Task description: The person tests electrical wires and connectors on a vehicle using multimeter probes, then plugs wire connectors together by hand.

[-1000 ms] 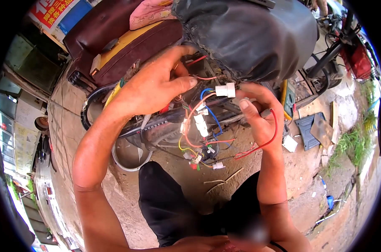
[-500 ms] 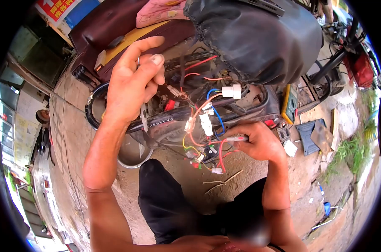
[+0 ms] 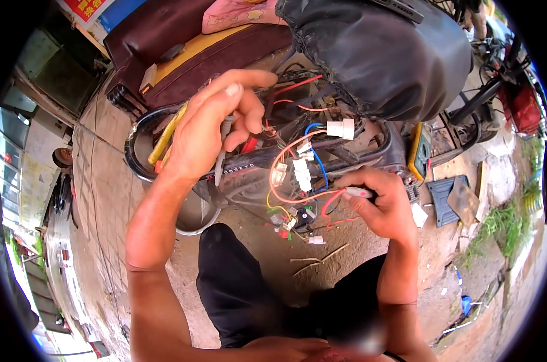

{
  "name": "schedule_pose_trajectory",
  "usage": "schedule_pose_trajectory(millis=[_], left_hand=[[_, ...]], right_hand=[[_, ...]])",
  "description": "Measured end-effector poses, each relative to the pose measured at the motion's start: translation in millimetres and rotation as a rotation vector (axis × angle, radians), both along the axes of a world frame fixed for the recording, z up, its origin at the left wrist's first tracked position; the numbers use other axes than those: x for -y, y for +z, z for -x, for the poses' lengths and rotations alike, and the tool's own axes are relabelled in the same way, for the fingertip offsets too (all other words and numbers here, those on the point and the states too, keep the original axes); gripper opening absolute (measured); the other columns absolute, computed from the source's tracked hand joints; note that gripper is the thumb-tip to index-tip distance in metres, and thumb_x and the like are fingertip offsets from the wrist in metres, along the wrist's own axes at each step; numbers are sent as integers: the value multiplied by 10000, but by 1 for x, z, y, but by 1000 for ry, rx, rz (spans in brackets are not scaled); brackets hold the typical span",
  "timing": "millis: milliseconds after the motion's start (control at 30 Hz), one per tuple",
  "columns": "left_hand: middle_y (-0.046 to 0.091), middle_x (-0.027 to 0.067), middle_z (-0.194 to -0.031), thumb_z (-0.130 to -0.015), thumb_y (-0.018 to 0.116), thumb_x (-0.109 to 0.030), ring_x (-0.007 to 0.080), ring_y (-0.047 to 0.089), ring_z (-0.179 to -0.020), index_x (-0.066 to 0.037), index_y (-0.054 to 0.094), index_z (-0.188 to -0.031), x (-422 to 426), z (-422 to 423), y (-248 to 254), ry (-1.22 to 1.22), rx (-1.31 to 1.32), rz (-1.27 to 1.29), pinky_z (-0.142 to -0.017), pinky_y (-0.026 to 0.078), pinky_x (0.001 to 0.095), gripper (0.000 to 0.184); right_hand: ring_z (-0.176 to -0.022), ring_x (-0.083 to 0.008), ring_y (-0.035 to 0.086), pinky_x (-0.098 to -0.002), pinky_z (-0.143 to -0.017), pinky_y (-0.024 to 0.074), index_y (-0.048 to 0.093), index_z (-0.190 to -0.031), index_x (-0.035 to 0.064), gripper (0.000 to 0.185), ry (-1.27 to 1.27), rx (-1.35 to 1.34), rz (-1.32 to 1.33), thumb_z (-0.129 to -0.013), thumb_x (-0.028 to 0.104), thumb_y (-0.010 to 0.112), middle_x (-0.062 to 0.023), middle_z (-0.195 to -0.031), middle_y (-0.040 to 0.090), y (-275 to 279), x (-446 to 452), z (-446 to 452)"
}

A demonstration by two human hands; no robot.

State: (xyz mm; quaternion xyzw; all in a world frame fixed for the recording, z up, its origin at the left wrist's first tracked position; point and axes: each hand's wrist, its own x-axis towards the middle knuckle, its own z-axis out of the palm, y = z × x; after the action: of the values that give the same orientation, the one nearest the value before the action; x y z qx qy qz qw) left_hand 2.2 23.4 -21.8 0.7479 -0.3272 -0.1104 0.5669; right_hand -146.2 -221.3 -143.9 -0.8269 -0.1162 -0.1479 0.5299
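My left hand (image 3: 208,130) is over the left part of the black vehicle frame (image 3: 243,171), its fingers curled around a slim grey pen-shaped piece (image 3: 220,164) that points down. By that wrist shows a yellow strip (image 3: 167,137) with an orange end; whether the hand touches it I cannot tell. My right hand (image 3: 379,202) pinches a short grey piece with a red mark (image 3: 358,192). A salmon-coloured wire (image 3: 272,181) loops from the white connector (image 3: 340,128) toward these fingers. Between my hands hang white plugs (image 3: 302,175) and a blue wire (image 3: 322,166).
A black cover (image 3: 382,60) hides the back right of the frame. Behind it stands a maroon seat (image 3: 216,63). At right are a yellow multimeter (image 3: 417,152) and a dark tray (image 3: 443,199). A round pan (image 3: 198,226) and twigs (image 3: 320,260) are on the ground.
My left hand has moved right, toward the wires, with the grey piece, and the yellow strip now shows by it. The salmon-coloured wire has opened into a wider loop near my right hand.
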Motion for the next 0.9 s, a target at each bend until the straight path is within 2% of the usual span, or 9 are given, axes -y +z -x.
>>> schedule_pose_trajectory(millis=[67, 233, 333, 533, 667, 700, 800, 833, 900], left_hand=[[565, 47, -788, -971, 371, -262, 85, 414, -580, 72, 542, -1357, 2, 3, -6, -27, -34, 39, -535, 334, 215, 538], [612, 65, -846, -914, 438, -161, 87, 437, -595, 44, 512, -1419, -5, 5, -18, -151, -84, -14, -574, 383, 211, 550], [654, 92, -893, -940, 444, -134, 82, 459, -595, 34, 448, -1469, -3, 11, -17, -186, -60, -16, -588, 412, 217, 554], [697, 194, -1037, -963, 478, -64, 84, 515, -598, 13, 532, -1189, -6, 4, -26, -272, -140, 55, -613, 453, 226, 245], [683, 186, -1079, -972, 519, -46, 96, 573, -659, 52, 600, -1178, -6, 4, -26, -293, -55, 45, -614, 480, 244, 243], [678, 179, -1077, -975, 529, -43, 99, 585, -676, 63, 621, -1173, -6, 5, -26, -289, -29, 44, -614, 486, 250, 243], [651, 147, -1024, -990, 537, -70, 109, 594, -701, 82, 656, -1193, -4, 3, -27, -295, 84, 72, -605, 485, 254, 280], [643, 138, -1002, -992, 537, -73, 111, 594, -701, 84, 654, -1204, -4, 3, -27, -320, 67, 64, -603, 485, 252, 289], [625, 121, -958, -995, 537, -81, 114, 593, -701, 87, 649, -1227, -3, 6, -23, -368, 35, 47, -601, 483, 250, 308]], right_hand=[[-741, -192, 712, -285, -637, 519, 684, -1127, 25, 325, -71, 117, -86, -806, 43, 739, -93, -862, 726, 0, -8, 4], [-733, -95, 691, -216, -642, 515, 612, -946, 38, 265, -111, 128, -231, -765, -30, 794, -62, -820, 697, 11, -20, 15], [-728, -108, 682, -232, -650, 522, 621, -934, 34, 258, 100, 180, -562, -767, -25, 808, -47, -819, 697, 6, -26, 7], [-818, -127, 654, -264, -763, 526, 644, -925, 24, 221, 447, 24, -992, -782, -26, 805, -84, -947, 676, 1, -37, -2], [-786, -120, 627, -246, -705, 513, 664, -961, 13, 173, 491, 188, -1035, -828, 0, 774, -126, -1059, 659, -4, -47, -16], [-698, -94, 604, -229, -612, 496, 684, -997, 8, 125, 467, 59, -1049, -887, 38, 736, -130, -1022, 694, 1, -42, -10], [-624, -74, 580, -212, -551, 474, 698, -1054, 0, 132, 243, -51, -1033, -946, 74, 688, -120, -943, 726, 1, -50, -6], [-609, -68, 574, -217, -563, 479, 699, -1118, -7, 181, 166, -23, -899, -988, 109, 651, -92, -851, 734, 3, -51, -7], [-640, -63, 582, -212, -581, 478, 696, -1132, -9, 187, 91, -40, -804, -982, 98, 659, -90, -901, 737, 7, -51, -8]])
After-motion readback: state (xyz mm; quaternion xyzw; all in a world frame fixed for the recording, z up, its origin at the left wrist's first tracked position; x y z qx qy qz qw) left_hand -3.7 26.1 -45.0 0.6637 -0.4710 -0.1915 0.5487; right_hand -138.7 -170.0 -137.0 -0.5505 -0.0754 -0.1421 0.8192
